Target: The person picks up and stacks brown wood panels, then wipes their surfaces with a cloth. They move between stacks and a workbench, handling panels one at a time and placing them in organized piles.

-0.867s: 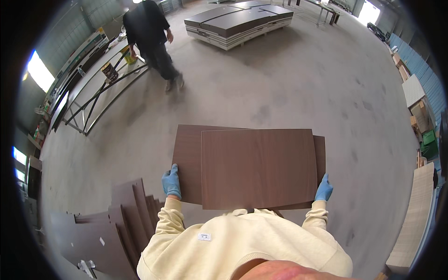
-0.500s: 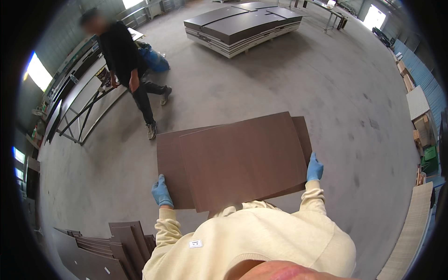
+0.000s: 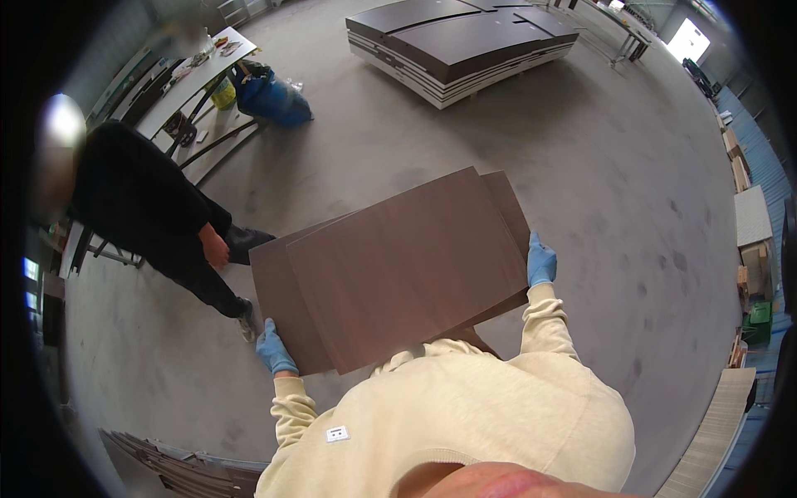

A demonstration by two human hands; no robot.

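Two flat dark-brown panels lie one over the other in front of my body, fanned slightly out of line. The upper panel [image 3: 403, 267] covers most of the lower panel [image 3: 274, 286], which shows at the left and right ends. My left hand [image 3: 276, 349], in a blue glove, is closed round the lower panel's near left corner. Also gloved in blue, my right hand [image 3: 541, 261] grips the right end, higher than the left, so the panels slant up to the right. Both hands' inner fingers are hidden under the boards.
A co-worker [image 3: 149, 199] in dark clothes stands close on my left, near a work table [image 3: 195, 79] and a blue bag [image 3: 274, 98]. A large stack of brown panels [image 3: 465, 46] is ahead. More panels [image 3: 174, 469] lean at lower left; boards [image 3: 714, 440] line the right side.
The co-worker has walked nearer, toward my left. The held panels have tilted further, their right end rising. My view has turned, so the leaning panels at lower left show less.
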